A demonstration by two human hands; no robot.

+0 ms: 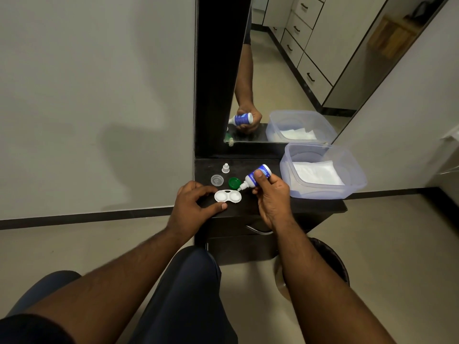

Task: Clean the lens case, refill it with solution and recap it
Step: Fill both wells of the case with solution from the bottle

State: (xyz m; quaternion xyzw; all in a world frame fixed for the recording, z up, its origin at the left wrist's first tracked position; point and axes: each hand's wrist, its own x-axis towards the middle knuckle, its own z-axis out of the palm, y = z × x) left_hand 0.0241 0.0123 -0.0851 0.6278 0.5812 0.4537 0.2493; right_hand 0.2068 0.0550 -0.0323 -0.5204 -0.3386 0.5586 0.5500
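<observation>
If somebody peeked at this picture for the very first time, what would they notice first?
Probably the right hand tipping a little blue-and-white bottle over the white lens case on the black shelf, while the left hand steadies the case. Next, the green cap behind the case, and the clear plastic tub at the right.

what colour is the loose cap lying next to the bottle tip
Green, clearest in the head view: the cap.
</observation>
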